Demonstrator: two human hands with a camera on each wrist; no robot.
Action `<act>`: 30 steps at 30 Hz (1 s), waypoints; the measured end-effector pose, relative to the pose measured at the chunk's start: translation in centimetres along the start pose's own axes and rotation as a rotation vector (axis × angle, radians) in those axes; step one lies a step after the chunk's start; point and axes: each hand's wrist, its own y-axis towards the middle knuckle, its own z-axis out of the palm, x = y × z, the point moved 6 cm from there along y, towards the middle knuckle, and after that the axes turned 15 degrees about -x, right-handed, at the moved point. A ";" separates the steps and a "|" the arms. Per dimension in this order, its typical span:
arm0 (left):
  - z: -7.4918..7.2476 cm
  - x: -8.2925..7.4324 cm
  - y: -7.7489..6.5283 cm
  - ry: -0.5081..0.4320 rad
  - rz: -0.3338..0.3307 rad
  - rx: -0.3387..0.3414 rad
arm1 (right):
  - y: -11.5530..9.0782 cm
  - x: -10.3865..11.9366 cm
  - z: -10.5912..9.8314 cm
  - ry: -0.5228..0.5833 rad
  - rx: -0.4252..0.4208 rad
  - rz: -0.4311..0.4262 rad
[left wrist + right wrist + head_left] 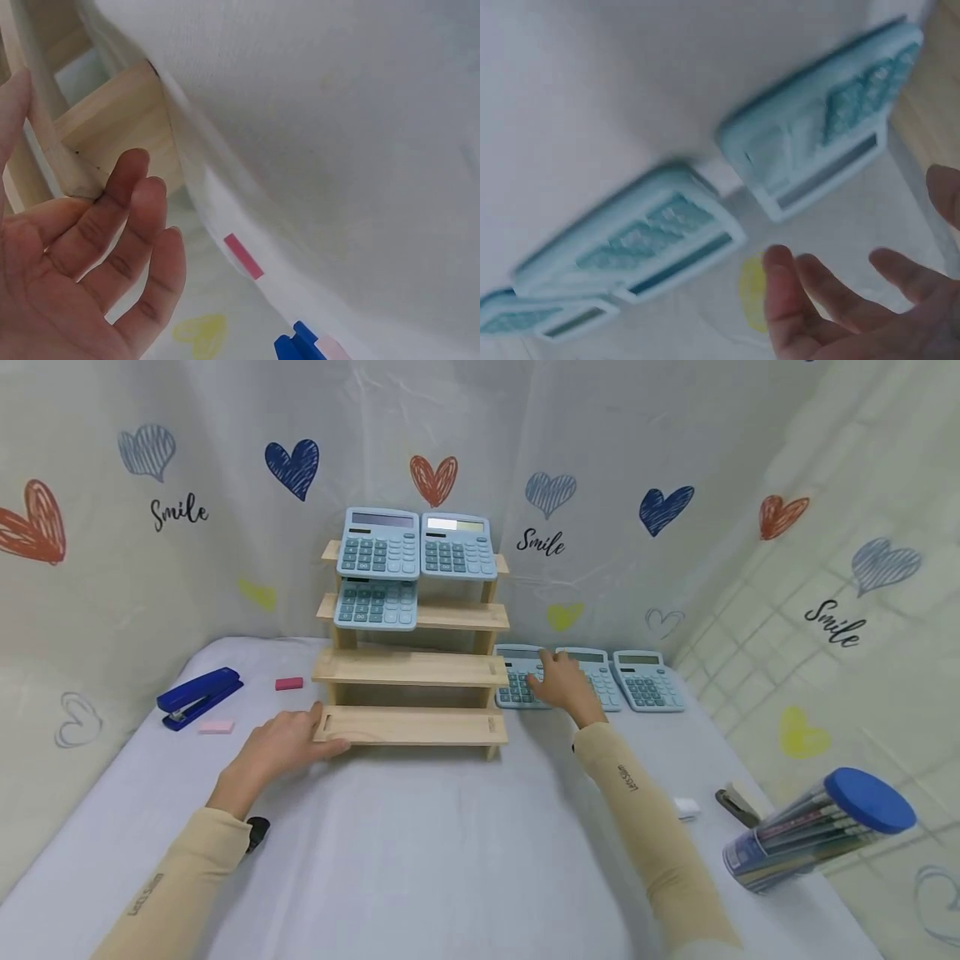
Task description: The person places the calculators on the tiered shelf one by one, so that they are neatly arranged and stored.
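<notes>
A wooden tiered stand (412, 727) stands on the white cloth. My left hand (281, 747) holds the left end of its lowest shelf, thumb along the front edge; in the left wrist view the forefinger meets the shelf's corner (82, 176) and the other fingers are loosely bent. Two light blue calculators (378, 543) lean on the top tier, and another calculator (375, 604) is on the tier below. Right of the stand, my right hand (566, 685) reaches over the nearest table calculator (517, 660) and the middle calculator (600, 672), fingers spread and holding nothing.
A third table calculator (648, 681) lies at the far right of that row. On the left are a blue stapler (198, 693), a red eraser (288, 683) and a pink eraser (216, 727). A pencil tub (810, 835) and a small stapler (737, 806) are at the right.
</notes>
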 end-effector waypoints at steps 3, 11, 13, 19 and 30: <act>0.0 0.2 -0.1 0.001 0.001 -0.013 | 0.5 -0.4 2.3 -0.023 0.078 0.025; 0.2 0.2 0.1 -0.009 -0.007 -0.011 | 1.0 0.2 4.8 -0.017 0.161 0.168; 0.3 0.2 0.1 -0.010 -0.009 -0.007 | 0.8 0.1 5.1 -0.019 0.180 0.210; 0.4 0.2 -0.1 -0.001 -0.018 0.003 | 0.6 -0.1 5.8 -0.053 0.232 0.227; -0.1 -0.1 -0.1 -0.001 -0.003 -0.004 | -0.6 -0.6 1.9 0.079 0.167 0.125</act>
